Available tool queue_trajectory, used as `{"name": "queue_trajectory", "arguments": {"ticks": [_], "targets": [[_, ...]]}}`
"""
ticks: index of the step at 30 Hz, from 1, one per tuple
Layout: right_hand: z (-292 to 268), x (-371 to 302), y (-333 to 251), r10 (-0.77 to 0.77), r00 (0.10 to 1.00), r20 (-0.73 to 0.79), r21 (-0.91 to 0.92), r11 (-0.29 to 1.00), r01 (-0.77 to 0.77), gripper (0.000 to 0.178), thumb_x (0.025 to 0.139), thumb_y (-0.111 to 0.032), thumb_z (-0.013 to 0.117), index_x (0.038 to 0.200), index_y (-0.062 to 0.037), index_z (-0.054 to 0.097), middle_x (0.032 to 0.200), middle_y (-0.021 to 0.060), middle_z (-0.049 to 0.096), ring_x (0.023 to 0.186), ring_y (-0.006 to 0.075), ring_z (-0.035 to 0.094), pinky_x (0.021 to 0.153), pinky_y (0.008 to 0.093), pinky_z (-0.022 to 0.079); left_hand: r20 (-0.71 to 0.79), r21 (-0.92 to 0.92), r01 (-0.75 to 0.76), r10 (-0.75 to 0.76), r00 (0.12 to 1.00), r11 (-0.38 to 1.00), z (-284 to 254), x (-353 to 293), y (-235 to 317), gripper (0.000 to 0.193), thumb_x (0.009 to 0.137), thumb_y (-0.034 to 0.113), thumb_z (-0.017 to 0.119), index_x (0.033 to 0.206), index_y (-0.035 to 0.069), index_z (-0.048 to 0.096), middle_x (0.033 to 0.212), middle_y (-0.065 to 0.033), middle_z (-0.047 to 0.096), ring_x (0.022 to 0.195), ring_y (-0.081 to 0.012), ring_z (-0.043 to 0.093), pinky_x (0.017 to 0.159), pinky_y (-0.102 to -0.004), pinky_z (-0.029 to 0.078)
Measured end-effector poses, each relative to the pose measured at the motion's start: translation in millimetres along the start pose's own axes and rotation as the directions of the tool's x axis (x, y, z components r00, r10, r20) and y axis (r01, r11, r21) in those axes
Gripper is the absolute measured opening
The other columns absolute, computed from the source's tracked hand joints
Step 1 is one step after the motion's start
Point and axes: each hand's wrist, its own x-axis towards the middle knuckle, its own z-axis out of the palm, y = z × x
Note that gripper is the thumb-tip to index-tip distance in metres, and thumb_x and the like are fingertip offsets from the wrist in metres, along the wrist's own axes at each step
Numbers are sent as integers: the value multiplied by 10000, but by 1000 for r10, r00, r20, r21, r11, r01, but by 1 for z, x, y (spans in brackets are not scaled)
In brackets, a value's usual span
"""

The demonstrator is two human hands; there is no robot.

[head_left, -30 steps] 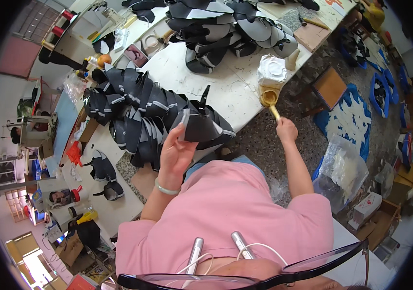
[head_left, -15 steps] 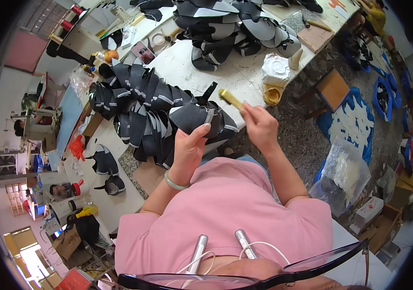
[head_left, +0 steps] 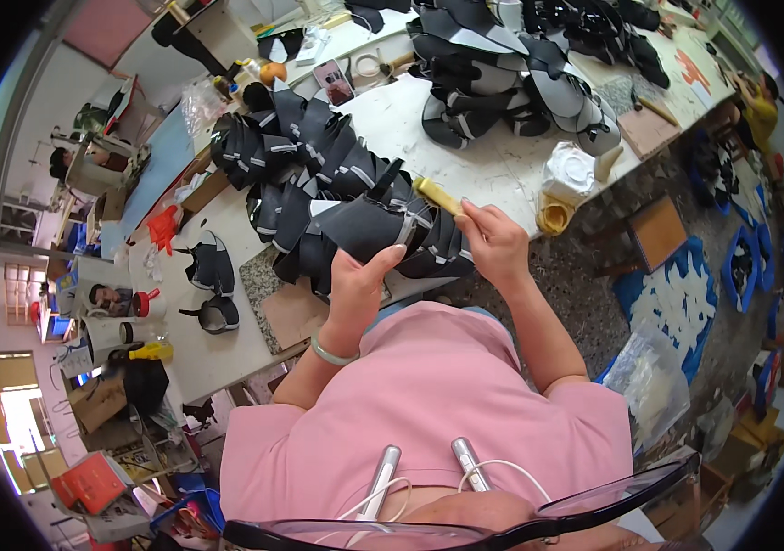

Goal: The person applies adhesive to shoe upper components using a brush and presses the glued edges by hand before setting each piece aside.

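My left hand (head_left: 358, 289) pinches the near edge of a black shoe upper (head_left: 360, 230), thumb on top and fingers mostly hidden beneath. A grey-white strip runs along the upper's right edge. Between the fingertips of my right hand (head_left: 499, 243) is a yellowish glue brush (head_left: 440, 196). Its bristle end points left, close to the right edge of that upper; whether it touches cannot be told. Behind and around lies a heap of black shoe uppers (head_left: 328, 138) with grey trim. To the right, a yellow-rimmed glue pot (head_left: 554, 218) sits at the table edge beside a foil-like white block (head_left: 569, 171).
Another pile of black and grey uppers (head_left: 475, 55) covers the far table. Two separate uppers (head_left: 213, 266) lie at the left. A phone (head_left: 333, 83) rests near the far edge. A wooden stool (head_left: 656, 233) and a blue sheet with white pieces (head_left: 677, 294) are on the right-hand floor.
My head view has shifted, so the table appears farther right. The right hand has brought the brush closer to the upper's right edge. The left hand keeps its grip.
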Motion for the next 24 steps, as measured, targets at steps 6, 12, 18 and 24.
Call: {"name": "queue_trajectory", "arguments": {"ticks": [6, 12, 18, 24], "targets": [[12, 10, -6, -28, 997, 77, -45, 998, 32, 272, 790, -107, 707, 1058, -67, 681, 748, 82, 629, 584, 212, 603, 524, 299, 468, -5, 420, -56, 64, 998, 906, -15, -3, 7, 208, 807, -19, 642, 1012, -32, 612, 960, -39, 643, 841, -101, 591, 789, -235, 464], [10, 10, -9, -111, 994, 8, 158, 981, 108, 237, 801, -114, 692, 1033, -68, 683, 730, 67, 622, 556, 220, 585, 505, 309, 456, -25, 461, -108, 134, 991, 881, -14, -3, 2, 232, 797, 0, 655, 1025, -18, 614, 952, -42, 643, 822, -99, 586, 732, -248, 472], [6, 7, -9, -22, 999, -32, 126, 992, 26, 208, 809, -129, 684, 1007, -66, 687, 740, 73, 622, 563, 228, 592, 508, 313, 459, -59, -192, 76, -89, 994, 978, -15, 13, 3, 231, 800, -47, 605, 1029, -18, 606, 960, -79, 655, 855, -158, 636, 810, -281, 510], [8, 9, 16, 14, 1000, -27, -226, 974, -20, 236, 806, -151, 700, 1028, -71, 689, 753, 67, 632, 557, 218, 591, 508, 297, 460, 91, -455, 356, -355, 930, 816, -40, 19, -12, 245, 856, 78, 563, 1060, -56, 583, 1004, -127, 660, 934, -211, 651, 839, -331, 524]]}}
